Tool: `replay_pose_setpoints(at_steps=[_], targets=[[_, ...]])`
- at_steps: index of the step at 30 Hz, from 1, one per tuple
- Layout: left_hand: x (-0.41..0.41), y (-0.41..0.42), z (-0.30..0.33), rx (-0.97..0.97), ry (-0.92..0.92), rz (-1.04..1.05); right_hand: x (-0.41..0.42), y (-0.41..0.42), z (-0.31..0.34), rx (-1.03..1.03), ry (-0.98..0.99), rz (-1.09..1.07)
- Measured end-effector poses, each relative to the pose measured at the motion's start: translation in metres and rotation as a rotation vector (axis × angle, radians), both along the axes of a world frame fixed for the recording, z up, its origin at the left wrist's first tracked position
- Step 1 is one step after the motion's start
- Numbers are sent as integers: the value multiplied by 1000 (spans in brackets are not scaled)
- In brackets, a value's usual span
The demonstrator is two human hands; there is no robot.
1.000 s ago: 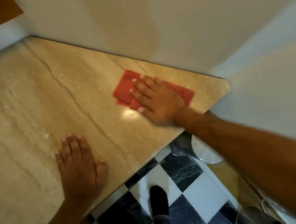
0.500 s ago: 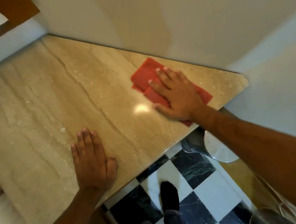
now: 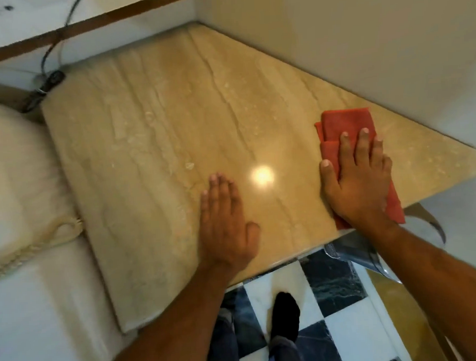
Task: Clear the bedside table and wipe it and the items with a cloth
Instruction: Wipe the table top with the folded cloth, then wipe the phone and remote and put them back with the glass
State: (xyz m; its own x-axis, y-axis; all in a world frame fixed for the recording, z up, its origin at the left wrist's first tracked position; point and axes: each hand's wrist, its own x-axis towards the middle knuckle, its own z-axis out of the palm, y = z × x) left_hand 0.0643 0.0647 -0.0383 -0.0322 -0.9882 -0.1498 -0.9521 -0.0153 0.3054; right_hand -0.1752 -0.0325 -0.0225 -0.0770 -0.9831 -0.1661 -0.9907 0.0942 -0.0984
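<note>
The bedside table has a bare beige marble top with a bright light reflection near its front. A folded red cloth lies on the right part of the top, close to the front edge. My right hand lies flat on the cloth, fingers spread, pressing it onto the marble. My left hand rests palm down on the bare marble near the front edge, holding nothing.
A bed with white sheets and a cream pillow borders the table on the left. A dark cable and plug sit at the table's back left corner. Walls close the back and right. Below the front edge are checkered floor tiles, my socked foot and a metallic object.
My right hand has slid the red cloth from near the back wall toward the front edge. The view has swung left, bringing the bed and cable into sight. My left hand stays flat on the marble.
</note>
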Motion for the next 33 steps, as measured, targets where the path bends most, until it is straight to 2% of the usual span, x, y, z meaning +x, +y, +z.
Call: replay_pose_setpoints(at_steps=[3, 5, 8, 10, 12, 18, 22, 23, 24, 27, 28, 33], targets=[[4, 3, 4, -21, 115, 8, 29, 7, 6, 41, -1, 53], [8, 7, 8, -40, 268, 14, 52, 15, 9, 57, 0, 84], [32, 18, 19, -138, 523, 121, 105, 26, 6, 50, 1, 143], [64, 28, 32, -227, 577, 220, 144, 33, 3, 48, 0, 198], [109, 38, 46, -286, 539, 297, 186, 40, 1, 47, -3, 254], [265, 40, 91, -311, 126, 514, 332, 55, -1, 22, -28, 416], [350, 40, 114, -365, 21, 710, 394, 52, -6, 0, -29, 520], [370, 39, 117, -340, 58, 827, 398, 50, -8, -8, -27, 531], [391, 37, 120, -292, 174, 953, 400, 49, -10, -14, -21, 534], [435, 39, 129, -157, 889, 1218, 398, 47, -13, -13, -3, 547], [443, 41, 130, -118, 1026, 1221, 398, 47, -12, -14, -2, 561], [457, 41, 133, 44, 1166, 1126, 396, 45, -7, -14, -118, 597]])
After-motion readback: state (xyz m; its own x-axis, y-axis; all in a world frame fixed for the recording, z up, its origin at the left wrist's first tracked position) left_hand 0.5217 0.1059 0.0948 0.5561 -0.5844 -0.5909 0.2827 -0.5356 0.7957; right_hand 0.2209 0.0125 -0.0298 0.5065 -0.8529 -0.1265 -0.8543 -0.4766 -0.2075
